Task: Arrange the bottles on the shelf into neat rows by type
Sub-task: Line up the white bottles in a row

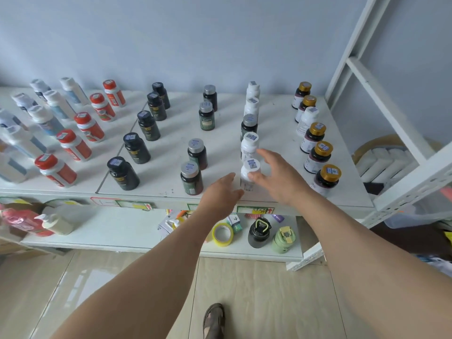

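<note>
So the sorting looks mostly done here; the shelf [276, 133] already has clear columns running near to far: red-capped bottles [80, 133] on the left, black ones [144, 126] next, then silver-capped dark green ones [198, 143], then a white column, then gold-capped ones [318, 148] on the far right.

The step in hand is the white bottle [250, 176] at the near end of the white column, right by the front edge of the shelf; both hands are on either side of it. The left hand [221, 194] sits just to its left with fingers fairly straight and relaxed, holding nothing; its fingertips are close to the bottle's base but I can't tell if they touch. The right hand [278, 176] is spread open just right of it, thumb near or against the bottle's side; not curled round it, so no grip as far as I can see.

The bottle stands upright, long axis vertical, cap with its barcode sticker pointing up; same as the rest of its column.

What's left, I'd guess: a silver-capped dark bottle [249, 127] is sitting in the middle of the white column, and a white-capped bottle [308, 121] is stuck in the gold column; those two look like strays that want swapping. Next move probably calls for a light nudge to line this near bottle up, without tipping it off the front edge.
</note>
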